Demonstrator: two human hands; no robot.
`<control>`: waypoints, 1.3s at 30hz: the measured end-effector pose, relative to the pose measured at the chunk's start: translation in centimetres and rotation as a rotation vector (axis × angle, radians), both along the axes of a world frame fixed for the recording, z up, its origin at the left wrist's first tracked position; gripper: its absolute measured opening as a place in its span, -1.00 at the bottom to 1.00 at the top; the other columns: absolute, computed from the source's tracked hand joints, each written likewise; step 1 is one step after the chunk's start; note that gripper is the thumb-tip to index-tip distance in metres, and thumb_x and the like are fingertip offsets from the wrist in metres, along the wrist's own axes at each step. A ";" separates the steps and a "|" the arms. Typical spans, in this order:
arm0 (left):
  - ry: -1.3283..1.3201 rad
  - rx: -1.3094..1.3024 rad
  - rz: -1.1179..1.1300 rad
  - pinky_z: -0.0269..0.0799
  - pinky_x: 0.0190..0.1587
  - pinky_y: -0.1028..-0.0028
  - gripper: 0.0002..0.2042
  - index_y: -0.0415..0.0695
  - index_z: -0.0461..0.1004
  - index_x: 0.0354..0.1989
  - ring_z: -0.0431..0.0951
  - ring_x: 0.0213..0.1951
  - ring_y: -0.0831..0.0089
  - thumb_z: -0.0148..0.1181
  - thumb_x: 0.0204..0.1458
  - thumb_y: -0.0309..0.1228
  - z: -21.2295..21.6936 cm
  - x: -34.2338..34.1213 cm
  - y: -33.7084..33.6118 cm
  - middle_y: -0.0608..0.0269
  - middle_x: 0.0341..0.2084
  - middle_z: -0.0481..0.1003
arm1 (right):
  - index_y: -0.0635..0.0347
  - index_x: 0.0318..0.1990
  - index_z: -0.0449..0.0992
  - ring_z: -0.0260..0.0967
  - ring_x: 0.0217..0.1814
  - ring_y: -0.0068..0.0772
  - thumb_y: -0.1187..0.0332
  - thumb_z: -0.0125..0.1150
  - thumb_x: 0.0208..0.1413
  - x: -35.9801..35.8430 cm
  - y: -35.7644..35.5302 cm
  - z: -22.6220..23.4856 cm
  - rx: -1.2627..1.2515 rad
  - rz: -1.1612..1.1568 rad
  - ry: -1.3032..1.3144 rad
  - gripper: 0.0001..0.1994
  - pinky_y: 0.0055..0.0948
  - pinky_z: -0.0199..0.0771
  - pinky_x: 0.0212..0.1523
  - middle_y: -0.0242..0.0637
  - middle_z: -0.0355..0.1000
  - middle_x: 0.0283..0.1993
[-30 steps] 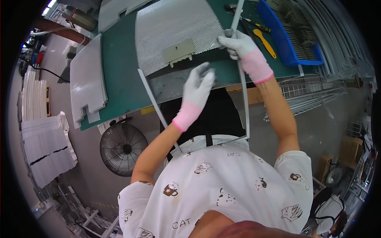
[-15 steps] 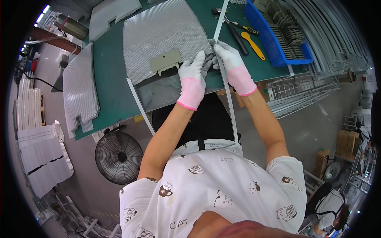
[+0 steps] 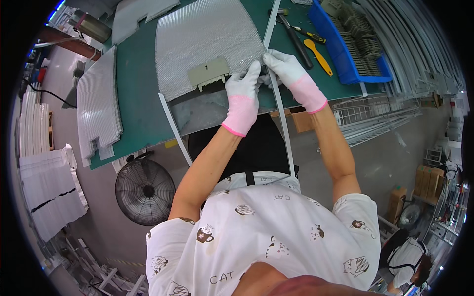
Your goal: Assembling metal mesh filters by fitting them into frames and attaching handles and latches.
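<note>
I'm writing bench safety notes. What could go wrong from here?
The slim pale-grey metal frame juts past the green tabletop toward the person's printed white shirt, so leaning might shift it. The white-and-pink-gloved left hand is close beside the beige notched plate and could nudge it.

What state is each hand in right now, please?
Left hand: fingers curled beside the pale metal bar; whether it holds anything cannot be told.
Right hand: closed on that bar.
</note>
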State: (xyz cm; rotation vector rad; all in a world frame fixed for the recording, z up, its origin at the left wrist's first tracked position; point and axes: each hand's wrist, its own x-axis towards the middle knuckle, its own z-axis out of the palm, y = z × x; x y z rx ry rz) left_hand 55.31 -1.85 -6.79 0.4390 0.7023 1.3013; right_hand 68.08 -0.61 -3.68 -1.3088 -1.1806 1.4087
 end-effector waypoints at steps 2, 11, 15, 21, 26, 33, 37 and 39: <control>0.027 -0.047 0.029 0.44 -0.16 0.49 -0.82 -0.28 0.37 -0.23 0.50 -0.22 0.46 0.20 0.06 -0.48 0.6 0.1 -0.1 0.17 -0.24 0.47 | 0.34 -0.03 0.44 0.34 -0.12 -0.51 0.20 0.09 0.14 -0.5 1.1 -0.2 0.103 0.029 -0.147 -0.62 -0.53 0.29 -0.04 -0.31 0.46 -0.16; 1.363 0.335 0.529 0.34 0.00 0.40 -0.42 -0.36 0.12 0.20 0.42 -0.08 0.30 0.18 0.03 -0.41 1.2 -16.3 -1.1 -0.05 -0.02 0.36 | 0.32 0.25 0.07 0.26 0.15 -0.43 0.22 0.07 0.15 -1.0 0.7 -1.5 -0.010 0.042 0.300 -0.41 -0.34 0.35 0.07 -0.27 0.26 0.16; 0.582 0.001 0.106 0.44 -0.10 0.45 -0.19 -0.41 -0.15 0.30 0.46 -0.11 0.42 0.27 0.02 -0.35 1.9 -17.2 2.0 -0.03 0.03 0.34 | 0.40 0.26 0.01 0.23 0.18 -0.28 0.29 -0.01 0.18 -0.9 1.1 -1.8 -0.028 0.009 0.396 -0.43 -0.13 0.31 0.14 -0.14 0.18 0.21; 0.469 -0.126 0.004 0.55 -0.17 0.38 -0.70 -0.28 0.32 -0.11 0.53 -0.22 0.43 0.22 0.04 -0.46 0.9 -19.0 1.7 0.19 -0.26 0.47 | 0.37 0.24 0.08 0.35 0.09 -0.34 0.31 0.07 0.15 -1.6 0.3 -1.5 -0.030 -0.008 0.374 -0.44 -0.27 0.41 0.07 -0.18 0.28 0.15; 0.388 -0.054 0.010 0.58 -0.24 0.44 -0.87 -0.22 0.36 -0.27 0.55 -0.31 0.47 0.16 0.07 -0.48 1.8 -17.5 0.1 0.25 -0.33 0.49 | 0.45 0.24 0.04 0.31 0.13 -0.26 0.38 0.01 0.12 -0.7 0.4 -1.0 -0.047 0.079 0.391 -0.44 -0.26 0.33 0.16 -0.08 0.27 0.14; 0.537 0.079 -0.005 0.50 -0.20 0.49 -0.80 -0.26 0.36 -0.25 0.51 -0.27 0.49 0.08 0.15 -0.34 -2.2 -21.7 0.8 0.23 -0.32 0.47 | 0.28 -0.32 0.35 0.03 -0.38 -0.67 0.41 0.03 -0.10 -2.0 1.0 -1.2 -0.038 -0.017 0.190 -0.82 -0.61 0.09 -0.36 -0.51 0.18 -0.41; 0.560 0.011 -0.004 0.46 -0.23 0.49 -0.74 -0.23 0.39 -0.21 0.51 -0.30 0.57 0.12 0.14 -0.26 1.8 -17.5 0.9 0.28 -0.27 0.48 | 0.41 -0.09 0.37 0.29 -0.15 -0.56 0.28 0.10 0.05 -1.4 1.0 -1.3 -0.006 -0.009 0.414 -0.64 -0.56 0.29 -0.08 -0.35 0.39 -0.20; 0.507 -0.006 -0.007 0.43 -0.19 0.50 -0.76 -0.26 0.40 -0.24 0.49 -0.31 0.56 0.12 0.14 -0.29 1.6 -17.6 0.5 0.28 -0.28 0.47 | 0.43 -0.03 0.35 0.32 -0.09 -0.52 0.27 0.11 0.08 -1.0 1.2 -1.4 -0.010 0.067 0.430 -0.60 -0.53 0.30 -0.01 -0.30 0.40 -0.13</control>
